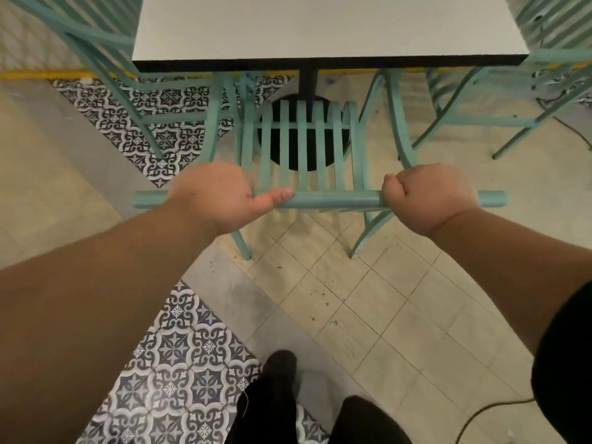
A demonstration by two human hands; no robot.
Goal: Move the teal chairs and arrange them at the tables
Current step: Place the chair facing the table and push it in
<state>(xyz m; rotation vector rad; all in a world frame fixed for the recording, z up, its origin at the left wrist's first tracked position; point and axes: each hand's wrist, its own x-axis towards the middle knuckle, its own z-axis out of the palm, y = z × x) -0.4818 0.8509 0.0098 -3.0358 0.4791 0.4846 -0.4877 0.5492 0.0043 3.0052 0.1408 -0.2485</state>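
At table edge: teal chair (pixel 301 139), seat under white table (pixel 320 27).
Left hand (pixel 217 197): my fingers grip its top rail (pixel 336 200), thumb along it.
Right hand (pixel 426 197): my fist clenched round same rail.

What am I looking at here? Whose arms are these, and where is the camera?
There is no machine here. A person wears one camera on the head, looking forward and down, so you see their own arms. The left hand and the right hand both grip the top rail of a teal chair. Its seat points toward a white table on a black post. A second chair stands at the table's left side and a third chair at its right. Below is the person's dark shoe on the tiled floor.
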